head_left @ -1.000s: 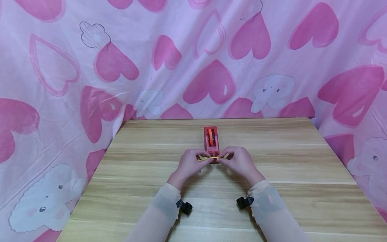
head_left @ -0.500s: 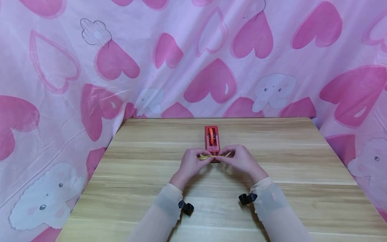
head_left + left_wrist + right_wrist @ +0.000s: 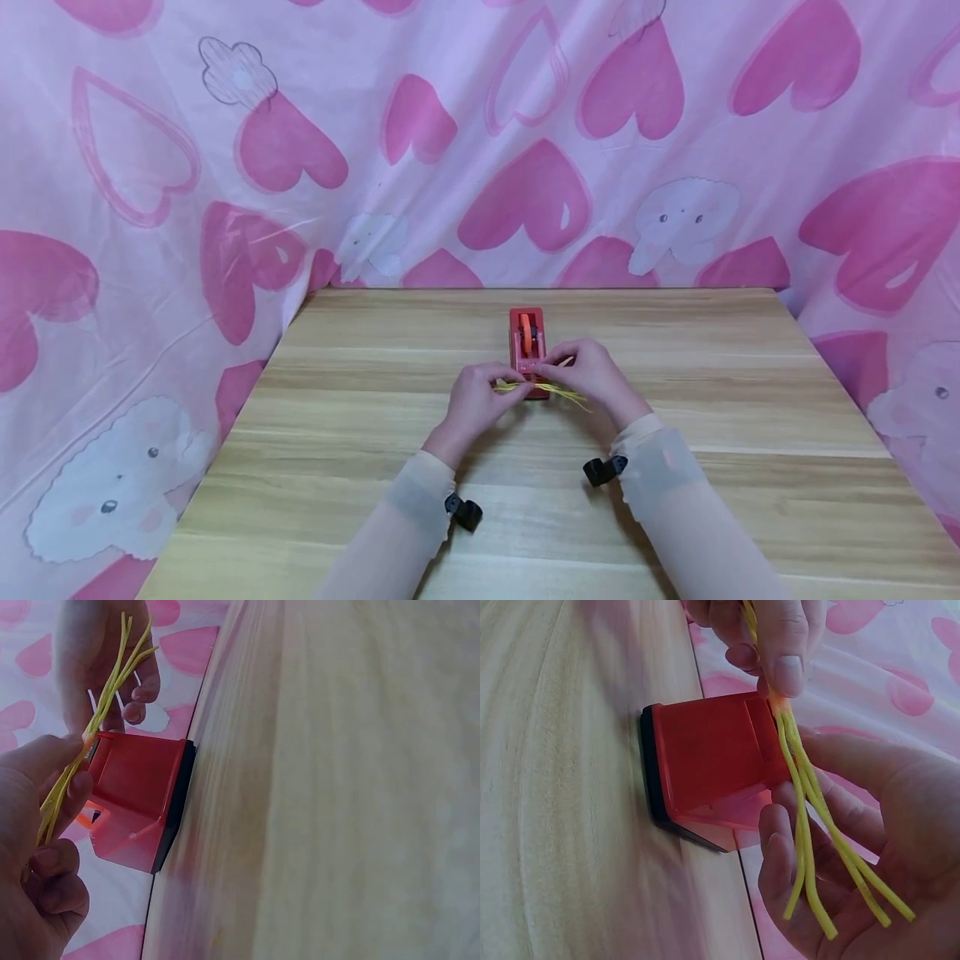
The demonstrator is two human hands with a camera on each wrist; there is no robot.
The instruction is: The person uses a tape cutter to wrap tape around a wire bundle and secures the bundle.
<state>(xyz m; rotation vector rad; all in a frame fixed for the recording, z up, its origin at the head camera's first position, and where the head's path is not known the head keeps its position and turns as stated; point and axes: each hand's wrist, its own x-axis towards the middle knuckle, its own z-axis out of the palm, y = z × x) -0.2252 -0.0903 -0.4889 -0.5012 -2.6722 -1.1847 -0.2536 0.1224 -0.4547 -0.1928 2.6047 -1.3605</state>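
Observation:
Thumb and forefinger of my left hand (image 3: 476, 400) pinch a bundle of several thin yellow cords (image 3: 804, 802) at its middle. A bit of orange tape (image 3: 778, 703) shows on the bundle beside the left thumb. The free cord ends fan out past my right hand (image 3: 600, 379), which no longer grips them. Its fingers are loosely bent behind the cords, and its fingertips reach the front of a red tape dispenser (image 3: 712, 754). The cords partly hide these fingertips, so whether they touch tape cannot be seen. An orange tape roll (image 3: 525, 335) sits in the dispenser.
The dispenser stands on a wood-grain table (image 3: 360, 367), towards its back edge. A pink curtain with hearts (image 3: 525, 196) hangs behind the table and along both sides. Each wrist carries a small black camera, the left camera (image 3: 465, 512) and the right camera (image 3: 603, 471).
My right hand has let go of the cord bundle and moved slightly forward to the dispenser's front. The right-hand cord ends now hang free. My left hand keeps its pinch.

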